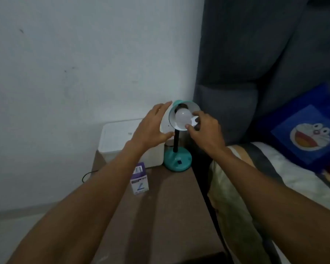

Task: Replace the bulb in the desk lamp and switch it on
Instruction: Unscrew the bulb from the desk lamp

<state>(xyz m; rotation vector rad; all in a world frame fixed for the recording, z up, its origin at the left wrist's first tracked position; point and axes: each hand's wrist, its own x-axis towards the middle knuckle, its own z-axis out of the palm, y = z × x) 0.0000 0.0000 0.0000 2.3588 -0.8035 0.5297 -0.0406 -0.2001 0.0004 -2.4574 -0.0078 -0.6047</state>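
The white bulb [183,117] sat in the socket inside the teal shade [187,111] of the desk lamp, the shade tipped up toward me. My right hand [205,131] was clamped on the bulb, thumb under its lower edge and fingertips [195,113] around its right side. My left hand [151,128] was spread open, fingers apart, cupping the shade's left rim; I could not tell whether it quite touched. Below both hands the black stem [176,141] ran down to the round teal base [177,159], which stood on the brown tabletop [170,206] at its far right corner. Behind my left hand sat a white box [118,138] against the wall. Under my left forearm, nearer to me, a small purple and white carton [139,178] stood upright. Right of my right arm lay the bed [274,187] with a blue cartoon cushion [309,130].
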